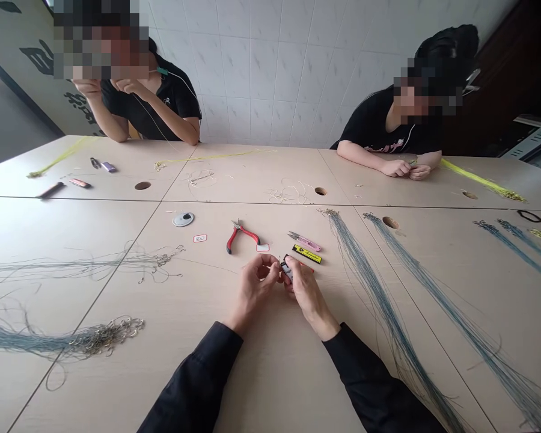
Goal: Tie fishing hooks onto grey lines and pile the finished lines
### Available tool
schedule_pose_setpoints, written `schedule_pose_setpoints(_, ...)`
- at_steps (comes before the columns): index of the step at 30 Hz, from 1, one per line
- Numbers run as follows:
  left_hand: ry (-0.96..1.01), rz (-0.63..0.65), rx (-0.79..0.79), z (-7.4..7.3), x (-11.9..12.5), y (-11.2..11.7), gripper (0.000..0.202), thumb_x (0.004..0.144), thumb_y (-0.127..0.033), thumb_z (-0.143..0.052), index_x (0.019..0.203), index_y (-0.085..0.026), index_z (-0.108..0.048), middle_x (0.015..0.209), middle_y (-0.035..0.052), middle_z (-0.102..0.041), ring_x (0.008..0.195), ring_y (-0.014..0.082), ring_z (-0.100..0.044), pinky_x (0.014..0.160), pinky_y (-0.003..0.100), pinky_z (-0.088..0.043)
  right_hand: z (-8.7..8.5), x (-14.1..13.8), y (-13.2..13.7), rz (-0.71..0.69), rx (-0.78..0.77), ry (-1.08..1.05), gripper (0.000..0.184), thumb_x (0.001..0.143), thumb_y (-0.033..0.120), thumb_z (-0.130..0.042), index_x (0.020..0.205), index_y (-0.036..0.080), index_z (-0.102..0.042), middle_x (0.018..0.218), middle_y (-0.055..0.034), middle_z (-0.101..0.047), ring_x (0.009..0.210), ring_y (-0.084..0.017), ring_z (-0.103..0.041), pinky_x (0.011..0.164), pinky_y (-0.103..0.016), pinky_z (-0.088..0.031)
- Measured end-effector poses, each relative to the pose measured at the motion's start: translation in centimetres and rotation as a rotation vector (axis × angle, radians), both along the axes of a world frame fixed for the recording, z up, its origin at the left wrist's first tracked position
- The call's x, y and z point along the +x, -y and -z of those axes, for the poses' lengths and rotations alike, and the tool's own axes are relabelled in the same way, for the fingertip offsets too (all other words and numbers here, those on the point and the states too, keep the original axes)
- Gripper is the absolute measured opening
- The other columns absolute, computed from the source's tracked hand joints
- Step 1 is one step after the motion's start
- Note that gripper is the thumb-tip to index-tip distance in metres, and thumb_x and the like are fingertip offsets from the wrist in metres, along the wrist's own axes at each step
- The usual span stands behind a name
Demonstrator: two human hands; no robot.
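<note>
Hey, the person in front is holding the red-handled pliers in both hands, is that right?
Not quite. The head view shows the red-handled pliers lying on the table, apart from the hands. The right hand grips a small dark object instead, with the left hand close beside it.

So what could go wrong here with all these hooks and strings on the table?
The small dark object pinched between the left hand and right hand is tiny, so it might slip and drop. The pile of metal hooks on grey-blue lines could prick a careless finger. The long grey-blue line bundle lying near the right sleeve might snag and tangle.
</note>
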State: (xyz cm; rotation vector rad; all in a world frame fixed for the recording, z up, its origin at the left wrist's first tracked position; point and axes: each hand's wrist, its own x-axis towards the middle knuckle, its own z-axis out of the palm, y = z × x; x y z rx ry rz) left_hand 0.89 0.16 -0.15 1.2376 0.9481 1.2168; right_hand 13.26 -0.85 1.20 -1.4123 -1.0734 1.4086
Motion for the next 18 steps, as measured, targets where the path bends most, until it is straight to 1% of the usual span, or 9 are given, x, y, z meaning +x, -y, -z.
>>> schedule_pose_setpoints(3, 0.023, 0.012, -0.008, -0.29, 0.05, 0.08, 0.029, 0.089, -0.044, -0.064, 0.087, -0.016, -0.058, 0.071, 0.0021, -0.068, 0.063, 0.0148, -0.068, 0.065, 0.029, -0.056, -0.3, -0.17, 0.05, 0.051, -0.02, -0.01, 0.044, 0.091, 0.055, -0.04, 0.063, 0.022, -0.035, 0.057, 0.0026, -0.037, 0.051, -0.011, -0.028, 0.047, -0.025, -0.022)
schedule_pose_setpoints(6, 0.027, 0.019, -0.024, -0.59, 0.11, 0.15, 0.03, 0.089, -0.045, -0.064, 0.086, -0.016, -0.058, 0.07, 0.002, -0.068, 0.063, 0.0149, -0.069, 0.065, 0.029, -0.057, -0.43, -0.26, 0.07, 0.067, -0.016, 0.007, 0.046, 0.089, 0.059, -0.042, 0.062, 0.022, -0.035, 0.055, 0.0026, -0.035, 0.051, -0.011, -0.029, 0.048, -0.026, -0.025)
schedule_pose_setpoints(10, 0.038, 0.015, -0.031, -0.55, 0.15, 0.17, 0.03, 0.088, -0.045, -0.065, 0.086, -0.016, -0.058, 0.069, 0.0018, -0.068, 0.062, 0.0151, -0.069, 0.063, 0.028, -0.056, -0.3, -0.24, 0.04, 0.063, -0.016, 0.01, 0.045, 0.089, 0.056, -0.043, 0.06, 0.022, -0.033, 0.053, 0.0024, -0.035, 0.05, -0.012, -0.027, 0.047, -0.027, -0.023)
schedule_pose_setpoints(18, 0.052, 0.022, -0.037, -0.43, 0.1, 0.19, 0.025, 0.089, -0.039, -0.065, 0.085, -0.015, -0.059, 0.07, 0.0022, -0.069, 0.064, 0.0146, -0.069, 0.063, 0.027, -0.056, -0.39, -0.41, 0.03, 0.092, -0.054, -0.025, 0.038, 0.087, 0.05, -0.044, 0.063, 0.022, -0.036, 0.054, 0.0028, -0.037, 0.05, -0.011, -0.027, 0.047, -0.026, -0.022)
